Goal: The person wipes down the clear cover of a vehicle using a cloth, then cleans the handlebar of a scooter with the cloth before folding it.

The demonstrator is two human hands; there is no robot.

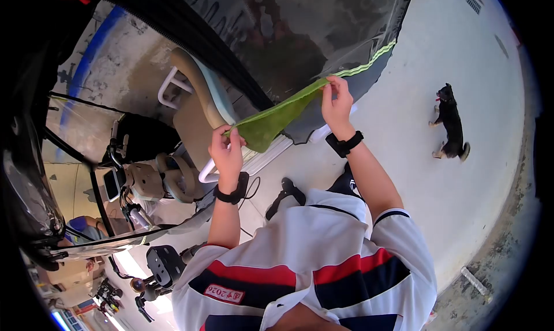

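A green cloth is stretched between my two hands, its upper edge pulled fairly straight and its lower part hanging in a point. My left hand pinches the cloth's left end. At the right end, my right hand pinches it between thumb and fingers. Just behind the cloth hangs a dark, clear-windowed cover with a pale green striped edge. Both wrists carry black bands.
A beige seat with white armrests and handlebars stand at left under the cover. A black dog is on the pale floor at right. Another vehicle's black seat shows at lower left. Part of a person appears at far left.
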